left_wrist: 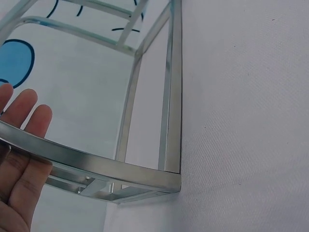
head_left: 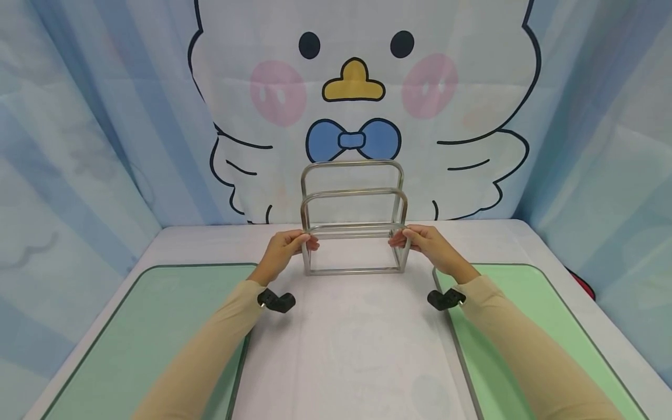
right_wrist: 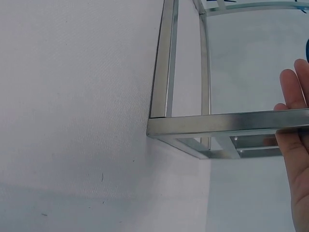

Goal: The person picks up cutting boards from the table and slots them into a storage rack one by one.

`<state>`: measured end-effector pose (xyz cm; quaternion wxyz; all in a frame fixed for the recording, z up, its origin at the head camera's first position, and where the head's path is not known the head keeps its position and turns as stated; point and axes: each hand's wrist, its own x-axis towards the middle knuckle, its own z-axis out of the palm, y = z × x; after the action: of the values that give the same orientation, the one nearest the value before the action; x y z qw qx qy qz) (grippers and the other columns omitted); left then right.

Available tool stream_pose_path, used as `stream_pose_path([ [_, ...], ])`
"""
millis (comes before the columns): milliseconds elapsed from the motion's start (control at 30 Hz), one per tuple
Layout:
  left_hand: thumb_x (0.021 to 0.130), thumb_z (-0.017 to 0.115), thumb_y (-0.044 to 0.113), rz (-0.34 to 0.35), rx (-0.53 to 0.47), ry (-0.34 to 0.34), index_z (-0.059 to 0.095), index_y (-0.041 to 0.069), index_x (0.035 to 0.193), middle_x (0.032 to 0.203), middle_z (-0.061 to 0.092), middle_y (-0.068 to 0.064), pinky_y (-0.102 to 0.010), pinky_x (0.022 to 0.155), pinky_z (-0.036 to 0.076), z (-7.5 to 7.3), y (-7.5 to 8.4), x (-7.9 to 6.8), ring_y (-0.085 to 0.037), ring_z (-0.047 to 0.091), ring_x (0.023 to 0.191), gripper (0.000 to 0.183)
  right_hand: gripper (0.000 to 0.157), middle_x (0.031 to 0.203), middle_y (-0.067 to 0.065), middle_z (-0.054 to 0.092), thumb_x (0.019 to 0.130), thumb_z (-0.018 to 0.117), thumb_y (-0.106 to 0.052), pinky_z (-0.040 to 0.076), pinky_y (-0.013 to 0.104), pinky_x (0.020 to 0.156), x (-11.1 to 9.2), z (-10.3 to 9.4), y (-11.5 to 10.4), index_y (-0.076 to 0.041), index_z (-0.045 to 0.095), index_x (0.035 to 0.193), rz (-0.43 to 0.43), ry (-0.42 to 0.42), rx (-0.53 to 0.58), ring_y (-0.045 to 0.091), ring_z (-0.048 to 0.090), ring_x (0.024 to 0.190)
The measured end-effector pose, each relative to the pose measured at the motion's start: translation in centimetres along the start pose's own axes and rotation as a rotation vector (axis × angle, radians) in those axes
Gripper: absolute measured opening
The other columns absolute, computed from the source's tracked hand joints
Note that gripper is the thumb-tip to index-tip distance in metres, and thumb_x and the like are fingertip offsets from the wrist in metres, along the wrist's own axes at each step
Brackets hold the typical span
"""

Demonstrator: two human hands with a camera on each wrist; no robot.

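Observation:
A silver metal rack (head_left: 354,270) with several rounded upright frames stands at the far middle of the white table. On its left side my left hand (head_left: 284,249) grips the front upright, thumb on the near side and fingers behind the bar. My right hand (head_left: 427,245) pinches the matching upright on the right side in the same way. In the left wrist view, fingers (left_wrist: 38,121) reach past a flat metal bar (left_wrist: 96,162). The right wrist view has fingers (right_wrist: 293,89) behind a similar bar (right_wrist: 231,123) near the rack's lower corner.
A grey-green mat (head_left: 157,326) lies on the left of the table (head_left: 341,350), and a brighter green mat (head_left: 504,303) on the right. Behind the rack hangs a curtain (head_left: 357,35) with a cartoon bird. Black wrist cameras (head_left: 276,301) sit below both hands.

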<state>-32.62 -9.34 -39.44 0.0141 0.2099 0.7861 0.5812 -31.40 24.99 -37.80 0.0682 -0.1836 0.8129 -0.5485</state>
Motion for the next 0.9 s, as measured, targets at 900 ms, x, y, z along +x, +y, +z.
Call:
stream_pose_path([
  [900, 0.098, 0.049, 0.031, -0.094, -0.026, -0.012, 0.061, 0.000, 0.122, 0.119, 0.065, -0.017, -0.048, 0.105, 0.041, -0.16, 0.32, -0.20, -0.027, 0.058, 0.117, 0.040, 0.051, 0.128, 0.021, 0.058, 0.100, 0.041, -0.039, 0.037, 0.044, 0.109, -0.15, 0.44, 0.09, 0.002, 0.053, 0.128, 0.032, 0.034, 0.014, 0.017, 0.058, 0.116],
])
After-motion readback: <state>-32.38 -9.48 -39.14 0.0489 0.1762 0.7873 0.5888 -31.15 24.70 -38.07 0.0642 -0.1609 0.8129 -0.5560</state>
